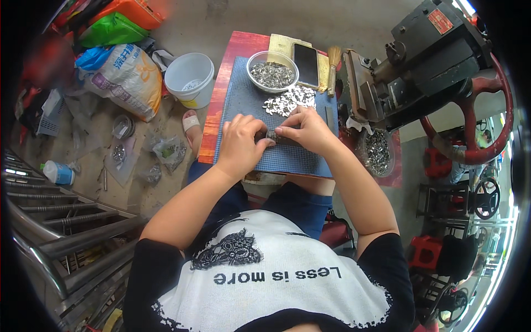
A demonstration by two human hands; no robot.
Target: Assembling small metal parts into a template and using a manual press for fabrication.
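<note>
Both hands meet over a blue ribbed mat (235,83) on a small reddish table (213,130). My left hand (241,143) curls its fingers and thumb around one end of a small dark metal block (272,134). My right hand (307,130) pinches thumb and forefinger together at the block's other side; whatever tiny piece it holds is hidden. Just beyond the right hand, small shiny silver metal pieces (285,103) lie in a loose pile. Behind them stands a clear round bowl (250,62) full of similar small, greyer parts.
A phone (306,65) and a straw brush (333,62) lie at the table's far right. To the right stands a dark machine (431,61) with a red handwheel (467,119), above a tub of metal parts (378,152). At left are a white bucket (191,77), sacks (124,80) and metal racks (72,235).
</note>
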